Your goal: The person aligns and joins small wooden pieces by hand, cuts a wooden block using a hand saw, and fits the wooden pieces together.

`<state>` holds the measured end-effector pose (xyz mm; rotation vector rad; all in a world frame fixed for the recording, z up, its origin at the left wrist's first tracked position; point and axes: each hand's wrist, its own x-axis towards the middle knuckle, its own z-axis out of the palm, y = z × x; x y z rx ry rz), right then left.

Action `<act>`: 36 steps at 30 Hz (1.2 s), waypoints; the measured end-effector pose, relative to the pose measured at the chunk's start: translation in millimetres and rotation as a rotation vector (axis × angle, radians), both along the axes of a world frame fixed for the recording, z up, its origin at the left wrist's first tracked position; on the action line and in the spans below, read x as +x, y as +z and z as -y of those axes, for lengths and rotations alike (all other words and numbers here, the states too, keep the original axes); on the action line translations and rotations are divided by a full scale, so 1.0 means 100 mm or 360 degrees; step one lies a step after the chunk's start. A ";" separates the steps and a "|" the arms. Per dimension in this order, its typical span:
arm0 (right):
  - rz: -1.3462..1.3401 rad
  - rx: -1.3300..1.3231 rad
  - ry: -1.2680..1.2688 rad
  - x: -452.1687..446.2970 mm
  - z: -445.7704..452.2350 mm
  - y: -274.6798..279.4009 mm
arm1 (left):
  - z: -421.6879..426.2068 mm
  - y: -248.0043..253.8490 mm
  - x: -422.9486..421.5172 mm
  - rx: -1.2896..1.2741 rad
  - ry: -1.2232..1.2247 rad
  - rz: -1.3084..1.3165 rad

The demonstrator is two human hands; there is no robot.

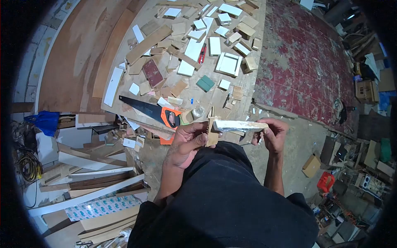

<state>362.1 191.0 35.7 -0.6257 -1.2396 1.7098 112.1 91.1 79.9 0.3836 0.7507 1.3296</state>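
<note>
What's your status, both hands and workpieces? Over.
Left hand grips block. Right hand holds white strip by one end. Saw lies just beyond left hand. Over.

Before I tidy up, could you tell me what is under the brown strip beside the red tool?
White board shows on both sides of the brown strip; what lies directly beneath is covered.
</note>
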 end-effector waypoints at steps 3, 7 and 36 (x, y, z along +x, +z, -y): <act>0.0027 -0.0096 0.0113 0.01 -0.01 -0.02 | 0.05 -0.01 0.00 -0.0051 0.0129 -0.0076; -0.0078 -0.0182 0.0117 -0.11 0.04 -0.05 | 0.16 -0.06 -0.06 0.0030 0.0146 0.0007; -0.0134 -0.0281 0.0200 -0.60 0.21 0.10 | 0.44 -0.10 -0.42 0.0104 0.0199 0.0205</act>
